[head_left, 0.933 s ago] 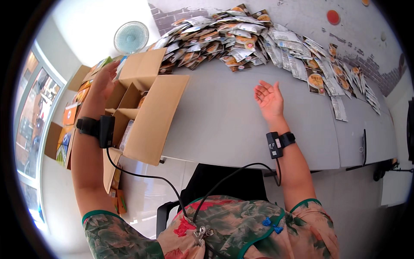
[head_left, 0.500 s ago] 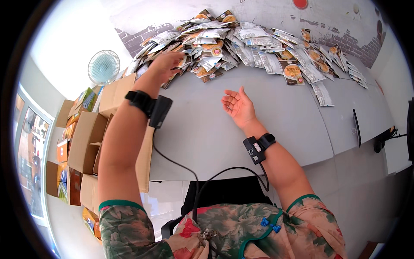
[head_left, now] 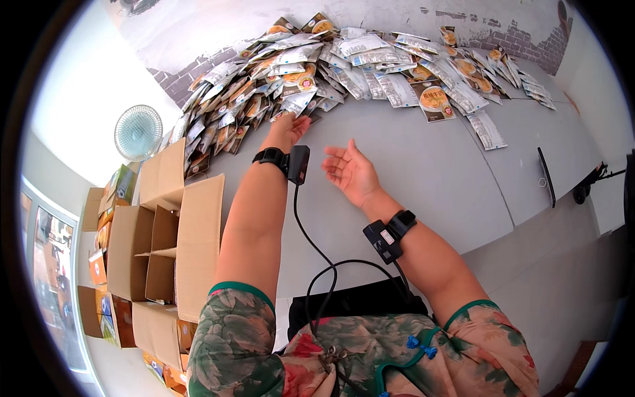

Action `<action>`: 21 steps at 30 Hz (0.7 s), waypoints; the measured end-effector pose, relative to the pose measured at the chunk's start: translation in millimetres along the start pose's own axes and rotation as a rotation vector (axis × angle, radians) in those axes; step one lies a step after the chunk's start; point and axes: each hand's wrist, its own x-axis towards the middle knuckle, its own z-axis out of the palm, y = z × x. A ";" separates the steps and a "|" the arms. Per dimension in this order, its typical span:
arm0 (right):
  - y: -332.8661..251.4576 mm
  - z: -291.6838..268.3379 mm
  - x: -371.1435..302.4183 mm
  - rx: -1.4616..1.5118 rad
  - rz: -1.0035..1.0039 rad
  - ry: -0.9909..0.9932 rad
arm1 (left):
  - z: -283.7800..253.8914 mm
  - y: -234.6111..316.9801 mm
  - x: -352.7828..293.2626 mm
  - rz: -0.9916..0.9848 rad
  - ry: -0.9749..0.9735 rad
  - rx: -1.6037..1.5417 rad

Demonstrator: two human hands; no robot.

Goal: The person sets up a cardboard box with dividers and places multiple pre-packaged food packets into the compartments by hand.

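A long heap of flat sachets (head_left: 291, 73), brown with a bowl picture on one side and silvery white on the other, lies along the table's far side. At the heap's front edge is my left hand (head_left: 288, 130), its fingers apart and pointing right, close to the nearest sachets; I see nothing held in it. My right hand (head_left: 354, 175) hovers over the grey table (head_left: 403, 159), palm turned to the left, fingers loosely curled and thumb raised. It holds nothing. Each wrist carries a strapped black device with a cable.
Left of the table stands an open cardboard box (head_left: 200, 248) with inner dividers and raised flaps. More printed cartons (head_left: 109, 258) are stacked beyond it. A round fan (head_left: 138, 133) stands behind them. A thin dark tablet-like object (head_left: 546, 177) rises at the table's right edge.
My left hand has moved right and nearer, from over the heap's left part to its front edge. My right hand has shifted slightly left. The view has turned, showing more of the open box.
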 end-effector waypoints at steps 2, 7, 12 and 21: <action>-0.7 -0.4 0.5 -0.006 -0.011 -0.002 | -4.0 0.3 13.4 -0.021 -0.032 -0.047; 1.0 1.0 1.3 -0.004 -0.006 -0.001 | -19.1 1.7 37.8 -0.098 -0.083 -0.078; 0.5 3.5 -0.9 -0.019 -0.035 0.017 | -18.8 -4.9 15.3 -0.007 -0.052 -0.048; 0.6 2.2 -0.9 -0.055 -0.036 0.041 | -30.5 -18.9 -73.5 0.200 -0.148 -0.047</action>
